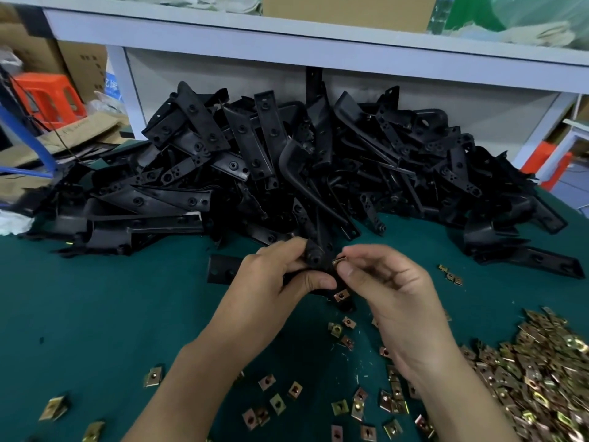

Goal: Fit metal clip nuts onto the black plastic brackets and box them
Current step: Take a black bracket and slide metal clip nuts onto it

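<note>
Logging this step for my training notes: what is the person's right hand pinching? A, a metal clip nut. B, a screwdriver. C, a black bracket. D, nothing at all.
A: the right hand pinches a brass-coloured clip nut between thumb and forefinger, at the edge of the black bracket that the left hand grips.

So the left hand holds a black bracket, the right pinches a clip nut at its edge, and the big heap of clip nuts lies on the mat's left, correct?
No: the head view shows the heap of clip nuts on the right of the mat, beside the right hand. The rest stands.
</note>
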`<state>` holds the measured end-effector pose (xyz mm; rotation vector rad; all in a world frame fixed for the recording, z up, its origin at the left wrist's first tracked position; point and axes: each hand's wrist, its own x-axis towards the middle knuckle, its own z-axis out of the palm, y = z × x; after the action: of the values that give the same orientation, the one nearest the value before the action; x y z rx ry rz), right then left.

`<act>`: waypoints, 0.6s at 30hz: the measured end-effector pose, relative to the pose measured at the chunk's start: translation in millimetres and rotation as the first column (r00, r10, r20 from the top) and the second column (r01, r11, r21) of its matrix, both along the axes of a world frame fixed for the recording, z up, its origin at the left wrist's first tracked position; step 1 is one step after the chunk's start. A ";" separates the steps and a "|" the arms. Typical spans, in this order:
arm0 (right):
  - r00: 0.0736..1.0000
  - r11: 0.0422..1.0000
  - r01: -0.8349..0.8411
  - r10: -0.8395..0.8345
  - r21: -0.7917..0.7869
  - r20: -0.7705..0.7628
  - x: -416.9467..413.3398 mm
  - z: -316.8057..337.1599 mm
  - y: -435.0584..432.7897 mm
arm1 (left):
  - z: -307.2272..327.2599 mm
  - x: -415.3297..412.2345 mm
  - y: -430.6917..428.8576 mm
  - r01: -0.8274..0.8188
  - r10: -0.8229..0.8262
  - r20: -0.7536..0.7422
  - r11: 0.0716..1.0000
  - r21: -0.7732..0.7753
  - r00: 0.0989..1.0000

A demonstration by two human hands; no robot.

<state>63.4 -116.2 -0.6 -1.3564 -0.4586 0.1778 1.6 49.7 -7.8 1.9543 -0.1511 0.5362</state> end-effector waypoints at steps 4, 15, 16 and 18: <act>1.000 1.000 -0.008 0.008 -0.016 0.009 -1.8 1.6 0.0 | 0.3 -0.8 -0.6 0.013 -0.013 0.009 1.000 0.006 1.000; 0.996 0.990 -0.081 0.076 -0.117 -0.053 -5.9 4.9 3.3 | -4.2 -1.4 6.7 -0.002 -0.009 0.091 0.993 0.120 0.996; 0.995 0.989 -0.086 0.078 -0.122 -0.067 -5.9 4.9 3.9 | -4.0 -1.6 6.9 -0.006 -0.005 0.097 0.994 0.113 0.995; 0.992 0.990 -0.097 0.088 -0.103 -0.091 -6.0 6.0 3.4 | -4.2 -1.2 7.4 -0.022 0.010 0.110 0.994 0.108 0.994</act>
<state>57.4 -112.8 5.3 -1.4270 -0.4452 0.3403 0.4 57.1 -12.0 2.0338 -0.2385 0.6578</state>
